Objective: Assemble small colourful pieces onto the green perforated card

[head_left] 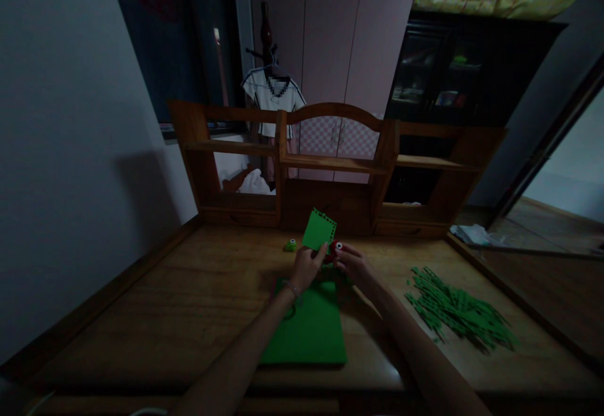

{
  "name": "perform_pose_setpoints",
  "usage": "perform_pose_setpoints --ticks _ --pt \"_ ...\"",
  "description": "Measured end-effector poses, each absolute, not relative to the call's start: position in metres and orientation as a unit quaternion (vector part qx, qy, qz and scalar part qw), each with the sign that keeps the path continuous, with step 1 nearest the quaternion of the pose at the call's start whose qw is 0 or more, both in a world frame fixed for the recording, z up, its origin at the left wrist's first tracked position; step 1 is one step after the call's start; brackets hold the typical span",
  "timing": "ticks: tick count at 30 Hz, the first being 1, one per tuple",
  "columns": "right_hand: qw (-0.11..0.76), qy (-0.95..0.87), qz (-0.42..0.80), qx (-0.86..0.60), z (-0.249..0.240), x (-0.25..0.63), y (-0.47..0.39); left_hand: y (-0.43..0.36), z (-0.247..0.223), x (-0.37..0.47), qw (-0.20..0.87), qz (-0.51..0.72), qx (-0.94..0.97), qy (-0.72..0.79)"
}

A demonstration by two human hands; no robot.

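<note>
My left hand [309,265] is closed on a small green paper sheet [318,230], held up above the desk. Rows of small punched holes run along the sheet's top and right edges. In my right hand [353,264] is a small red hole punch [334,249] with a round white-and-black eye, held against the sheet's right side. My fingers partly cover the punch, so its jaws are hidden. Below my left wrist lies a thick green stack of paper [314,328]. A small green object with a similar eye [290,246] sits left of the sheet.
A tangled pile of green paper strips [457,309] lies on the right of the wooden desk [198,290]. A wooden shelf unit [330,164] rises along the back edge. White papers or plastic [472,235] lie beyond the right rear corner. The room is dim.
</note>
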State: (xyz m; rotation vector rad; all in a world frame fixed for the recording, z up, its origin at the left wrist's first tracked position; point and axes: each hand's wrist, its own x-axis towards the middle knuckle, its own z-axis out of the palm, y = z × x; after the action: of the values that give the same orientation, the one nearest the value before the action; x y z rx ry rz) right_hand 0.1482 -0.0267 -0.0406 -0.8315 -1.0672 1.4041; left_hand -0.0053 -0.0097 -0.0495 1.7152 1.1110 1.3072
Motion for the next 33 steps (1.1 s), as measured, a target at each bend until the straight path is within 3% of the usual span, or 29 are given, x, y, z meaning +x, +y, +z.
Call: perform_pose_setpoints --ticks 33 --pt "0.567 -0.428 0.627 -0.321 -0.0419 0.1491 -0.0281 -0.0093 -0.0483 -0.0049 0.316 0.48 0.688 0.443"
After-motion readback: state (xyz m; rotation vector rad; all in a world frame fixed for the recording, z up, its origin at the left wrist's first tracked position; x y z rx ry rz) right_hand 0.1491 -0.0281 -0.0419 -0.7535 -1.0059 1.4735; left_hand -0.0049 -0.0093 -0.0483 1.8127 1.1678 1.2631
